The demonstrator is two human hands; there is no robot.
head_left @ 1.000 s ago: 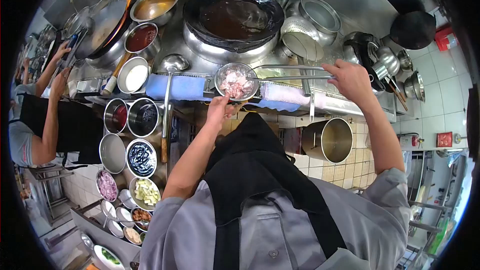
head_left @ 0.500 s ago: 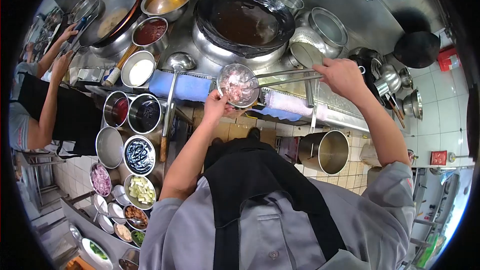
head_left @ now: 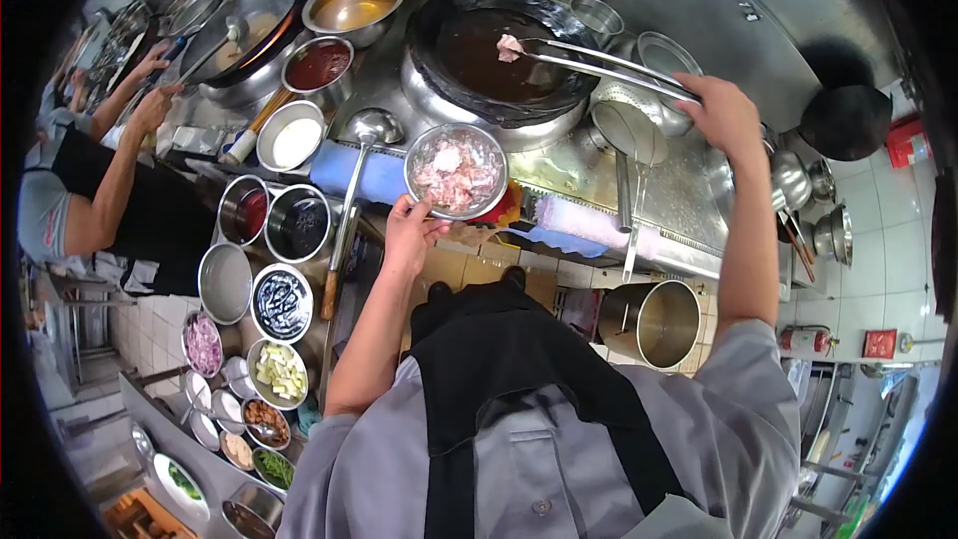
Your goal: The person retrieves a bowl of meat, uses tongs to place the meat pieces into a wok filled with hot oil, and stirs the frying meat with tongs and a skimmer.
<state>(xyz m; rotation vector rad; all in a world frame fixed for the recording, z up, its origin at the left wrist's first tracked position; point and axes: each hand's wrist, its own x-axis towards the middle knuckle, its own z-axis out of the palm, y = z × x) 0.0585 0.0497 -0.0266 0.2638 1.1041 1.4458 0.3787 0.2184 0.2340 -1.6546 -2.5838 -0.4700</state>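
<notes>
My left hand (head_left: pixel 412 230) grips the near rim of a metal bowl (head_left: pixel 430 140) that holds pale pink raw meat (head_left: pixel 456 180). Long metal tongs (head_left: pixel 609 70) are in my right hand (head_left: pixel 720 112), which is closed round their far end. Between the tongs' tips is a piece of meat (head_left: pixel 509 48), above the dark liquid (head_left: pixel 479 65) in a big black wok (head_left: pixel 424 30). The bowl hangs just in front of the wok, over the stove's front edge.
A ladle (head_left: pixel 375 126) lies left of the bowl, and a strainer (head_left: pixel 629 132) lies to the right. Sauce pots (head_left: pixel 319 65) and ingredient bowls (head_left: pixel 277 374) stand at left. A large pot (head_left: pixel 624 324) is below at right. Another person (head_left: pixel 90 200) works at the far left wok.
The tongs have moved from the bowl up over the wok, with a piece of meat in their tips. My right arm has reached forward. The bowl now faces the camera more.
</notes>
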